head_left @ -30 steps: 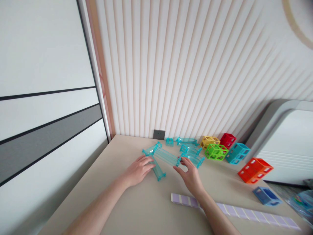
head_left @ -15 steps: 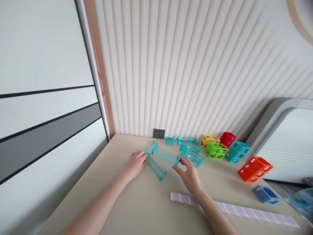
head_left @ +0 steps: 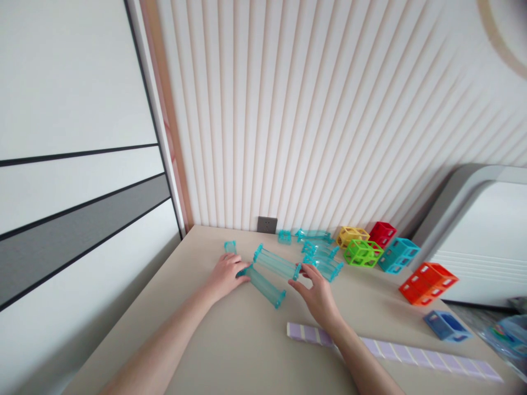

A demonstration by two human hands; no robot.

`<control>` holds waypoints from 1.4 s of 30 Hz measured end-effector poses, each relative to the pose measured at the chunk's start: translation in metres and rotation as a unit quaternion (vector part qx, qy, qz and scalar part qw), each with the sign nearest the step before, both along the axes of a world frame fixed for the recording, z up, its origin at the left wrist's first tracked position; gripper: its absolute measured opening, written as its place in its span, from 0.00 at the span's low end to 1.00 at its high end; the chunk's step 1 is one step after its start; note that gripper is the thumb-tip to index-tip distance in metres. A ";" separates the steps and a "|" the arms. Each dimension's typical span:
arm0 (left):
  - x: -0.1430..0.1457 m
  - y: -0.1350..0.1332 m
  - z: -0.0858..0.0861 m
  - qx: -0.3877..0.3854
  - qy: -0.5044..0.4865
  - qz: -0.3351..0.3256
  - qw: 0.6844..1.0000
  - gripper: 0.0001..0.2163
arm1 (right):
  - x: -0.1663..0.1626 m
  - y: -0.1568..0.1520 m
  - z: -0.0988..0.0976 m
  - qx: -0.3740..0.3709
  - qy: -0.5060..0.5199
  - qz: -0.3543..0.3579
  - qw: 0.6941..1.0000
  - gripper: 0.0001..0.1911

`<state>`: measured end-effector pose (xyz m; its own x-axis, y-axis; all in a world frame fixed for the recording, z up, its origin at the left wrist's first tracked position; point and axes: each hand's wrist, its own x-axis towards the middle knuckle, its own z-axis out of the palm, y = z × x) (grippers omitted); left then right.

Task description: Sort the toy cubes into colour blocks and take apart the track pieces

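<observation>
My right hand (head_left: 317, 292) pinches the right end of a translucent teal track piece (head_left: 276, 263), which slants up to the left. My left hand (head_left: 228, 275) is closed around the near end of a second teal track piece (head_left: 265, 288), whose far end points down to the right. Another bit of teal track (head_left: 230, 247) sticks out above the left fingers; the hand hides whether it joins the second piece. A small gap separates the left hand from the left end of the track in my right hand.
Several teal track pieces (head_left: 325, 267) lie near the wall. To their right stand yellow (head_left: 353, 236), green (head_left: 362, 253), red (head_left: 382, 234), teal (head_left: 399, 255), orange (head_left: 428, 283) and blue (head_left: 447, 326) open-frame blocks. A lilac segmented strip (head_left: 428, 357) runs under my right forearm.
My left hand has shifted slightly left and turned, carrying its teal track away from the left end of the other piece. The right hand has hardly moved.
</observation>
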<state>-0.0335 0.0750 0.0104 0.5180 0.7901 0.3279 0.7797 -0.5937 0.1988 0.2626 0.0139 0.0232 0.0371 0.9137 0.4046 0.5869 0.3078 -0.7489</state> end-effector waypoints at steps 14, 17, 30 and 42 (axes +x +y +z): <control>0.002 -0.007 0.001 0.015 -0.050 -0.019 0.998 0.13 | 0.000 0.000 0.000 -0.021 0.008 0.006 1.000 0.18; 0.007 -0.010 0.002 0.015 -0.065 -0.024 0.997 0.13 | -0.001 -0.001 0.002 -0.032 0.020 0.008 0.999 0.20; 0.001 -0.012 -0.003 0.006 -0.123 -0.003 0.992 0.29 | 0.002 0.002 0.000 -0.106 0.098 0.089 0.985 0.21; 0.001 -0.010 -0.011 -0.055 -0.103 -0.030 0.993 0.32 | 0.005 0.005 -0.006 -0.108 0.039 0.098 0.989 0.19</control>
<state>-0.0321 0.0645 -0.0005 0.4958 0.7968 0.3454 0.6799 -0.6036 0.4164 0.2676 0.0192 0.0170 -0.1252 0.9712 0.2028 0.4697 0.2381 -0.8501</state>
